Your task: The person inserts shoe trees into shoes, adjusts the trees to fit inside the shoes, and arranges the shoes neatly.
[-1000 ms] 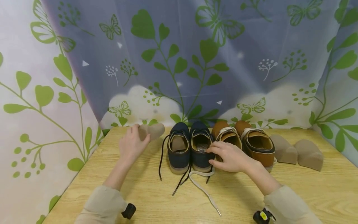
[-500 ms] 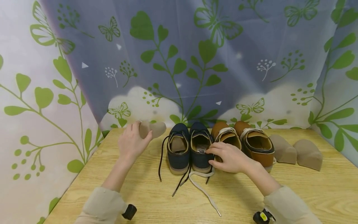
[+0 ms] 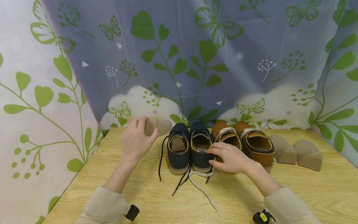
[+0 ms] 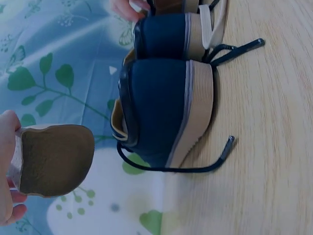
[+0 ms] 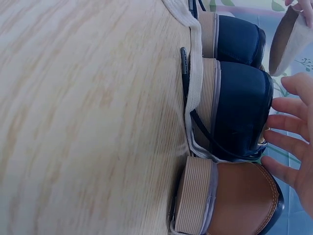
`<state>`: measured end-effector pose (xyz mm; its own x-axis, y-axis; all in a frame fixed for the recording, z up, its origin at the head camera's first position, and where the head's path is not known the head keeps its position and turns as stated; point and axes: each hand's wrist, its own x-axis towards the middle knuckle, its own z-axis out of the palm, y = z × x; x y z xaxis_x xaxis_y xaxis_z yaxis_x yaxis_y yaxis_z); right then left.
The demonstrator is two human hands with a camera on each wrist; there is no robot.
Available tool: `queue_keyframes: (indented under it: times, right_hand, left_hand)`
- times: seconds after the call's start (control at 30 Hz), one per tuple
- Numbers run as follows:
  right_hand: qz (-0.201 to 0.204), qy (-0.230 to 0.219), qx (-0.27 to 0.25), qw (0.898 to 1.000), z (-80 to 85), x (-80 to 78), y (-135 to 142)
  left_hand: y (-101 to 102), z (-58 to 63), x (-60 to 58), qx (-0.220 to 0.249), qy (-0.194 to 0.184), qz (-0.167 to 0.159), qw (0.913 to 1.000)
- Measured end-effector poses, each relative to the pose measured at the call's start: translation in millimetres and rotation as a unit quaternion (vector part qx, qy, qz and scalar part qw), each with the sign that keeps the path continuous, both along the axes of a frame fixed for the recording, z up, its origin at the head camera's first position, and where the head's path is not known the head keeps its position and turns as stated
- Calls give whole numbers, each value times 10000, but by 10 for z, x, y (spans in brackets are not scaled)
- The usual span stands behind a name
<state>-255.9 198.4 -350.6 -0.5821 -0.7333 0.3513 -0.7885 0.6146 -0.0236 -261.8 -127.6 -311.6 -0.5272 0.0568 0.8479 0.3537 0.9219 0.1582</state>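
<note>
My left hand (image 3: 137, 138) grips a beige moulded shoe insert (image 3: 162, 127), raised left of the shoes; in the left wrist view the insert's (image 4: 58, 159) hollow underside shows. The left navy shoe (image 3: 179, 161) has a similar insert (image 3: 178, 144) in its opening. Beside it stands the right navy shoe (image 3: 200, 161), heel toward me, with pale material visible inside. My right hand (image 3: 230, 158) has its fingertips at that shoe's collar, fingers extended and nothing pinched. In the right wrist view, its fingers (image 5: 286, 122) lie along the navy heel rim.
Two brown shoes (image 3: 258, 157) with white laces stand right of the navy pair, one partly behind my right hand. Two more beige inserts (image 3: 309, 155) lie farther right. A loose white lace (image 3: 205, 194) and black laces (image 3: 176, 186) trail across the wooden table (image 3: 151, 199). Patterned cloth (image 3: 173, 77) hangs behind.
My left hand has shifted right and slightly up with the insert, bringing it closer to the left navy shoe, and turned it a little. My right hand stays at the right navy shoe's collar.
</note>
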Motion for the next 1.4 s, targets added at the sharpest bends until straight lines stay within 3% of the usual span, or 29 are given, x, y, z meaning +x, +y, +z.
queue_keyframes:
  times: [0.2,0.5,0.67,1.4]
  right_hand:
    - [17,91,-48,9999,-17,-8,9]
    - [53,69,-37,10000,-12,-15,11]
    - [40,39,-27,10000,-20,-13,15]
    - [89,54,-100,9999,-30,-7,20]
  left_hand:
    - [87,45,42,-54,121,-216,9997]
    - [196,113,117,-24,-110,-373,9992]
    - [265,146,158,-132,-46,-485,9987]
    - [515,155,269,-358,-255,-734,9963]
